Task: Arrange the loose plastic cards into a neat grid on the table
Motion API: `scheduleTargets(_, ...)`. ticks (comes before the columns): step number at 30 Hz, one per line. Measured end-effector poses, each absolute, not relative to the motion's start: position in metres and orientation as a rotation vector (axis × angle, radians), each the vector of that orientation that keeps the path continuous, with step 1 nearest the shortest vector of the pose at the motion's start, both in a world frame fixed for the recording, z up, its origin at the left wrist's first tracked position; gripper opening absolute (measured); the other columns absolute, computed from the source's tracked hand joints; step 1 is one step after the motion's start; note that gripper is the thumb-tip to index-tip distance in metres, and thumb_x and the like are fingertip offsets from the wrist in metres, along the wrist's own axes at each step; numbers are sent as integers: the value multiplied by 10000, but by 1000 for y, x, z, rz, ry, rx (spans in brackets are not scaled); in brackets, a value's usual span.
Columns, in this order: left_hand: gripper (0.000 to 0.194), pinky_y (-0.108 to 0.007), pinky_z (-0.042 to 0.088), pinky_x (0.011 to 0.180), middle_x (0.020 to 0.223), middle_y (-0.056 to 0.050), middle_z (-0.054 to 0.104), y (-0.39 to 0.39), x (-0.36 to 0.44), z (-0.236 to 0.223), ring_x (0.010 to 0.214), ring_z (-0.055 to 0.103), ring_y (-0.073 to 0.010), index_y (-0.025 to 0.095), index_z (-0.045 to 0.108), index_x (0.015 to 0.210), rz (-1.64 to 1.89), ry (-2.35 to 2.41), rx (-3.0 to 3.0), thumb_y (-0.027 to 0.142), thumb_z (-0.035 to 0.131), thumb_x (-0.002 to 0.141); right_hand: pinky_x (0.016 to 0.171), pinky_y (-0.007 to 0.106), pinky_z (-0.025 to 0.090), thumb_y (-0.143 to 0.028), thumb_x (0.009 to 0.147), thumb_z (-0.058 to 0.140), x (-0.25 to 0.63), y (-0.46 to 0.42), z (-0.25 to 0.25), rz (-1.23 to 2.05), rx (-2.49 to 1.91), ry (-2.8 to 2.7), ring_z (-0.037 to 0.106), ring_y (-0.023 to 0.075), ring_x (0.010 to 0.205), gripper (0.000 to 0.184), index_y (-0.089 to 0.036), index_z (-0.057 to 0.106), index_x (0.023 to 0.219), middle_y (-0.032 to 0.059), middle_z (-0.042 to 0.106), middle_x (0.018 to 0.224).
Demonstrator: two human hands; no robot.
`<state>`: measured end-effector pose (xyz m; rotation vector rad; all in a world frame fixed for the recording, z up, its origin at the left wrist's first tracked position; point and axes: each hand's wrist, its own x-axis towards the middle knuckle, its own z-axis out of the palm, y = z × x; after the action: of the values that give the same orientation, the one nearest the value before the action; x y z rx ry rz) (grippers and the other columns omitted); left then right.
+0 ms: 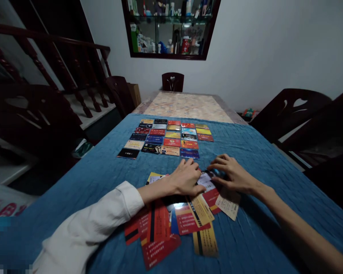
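Observation:
A loose pile of cards lies on the blue cloth in front of me, among them a red card, a yellow card with a black stripe and a beige card. My left hand rests palm down over the pile, its thumb apart from the bent fingers. Just right of it, my right hand has a dark blue, glossy card between thumb and fingers, low over the pile. Between both hands a whitish card shows, partly covered. My left forearm and hand hide some of the cards.
Beyond the hands, several cards lie in rough rows and overlapping columns. The blue cloth covers the near table; a patterned cover shows at the far end. Chairs stand around it, with a stair railing at left.

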<state>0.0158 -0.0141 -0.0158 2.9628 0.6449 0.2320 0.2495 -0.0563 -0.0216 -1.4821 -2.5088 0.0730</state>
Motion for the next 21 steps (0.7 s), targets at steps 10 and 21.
scheduleTargets(10,388,-440,440,866,1047,-154,623,-19,19,-19,1060,520,-311,103,694,1016,202,712,2968,459,617,882,878,504,449,-425,781,719,251,-57,-17,224,-1517,-2620,514,337,1110,479,-299,678,1241,125,646,1168)
scheduleTargets(21,274,-441,449,829,1023,-145,622,-18,13,-20,1025,519,-298,148,676,920,262,735,2970,406,583,913,843,466,444,-325,862,628,252,-51,-22,57,-1650,-2557,522,317,1094,352,-306,672,1211,112,666,1155)
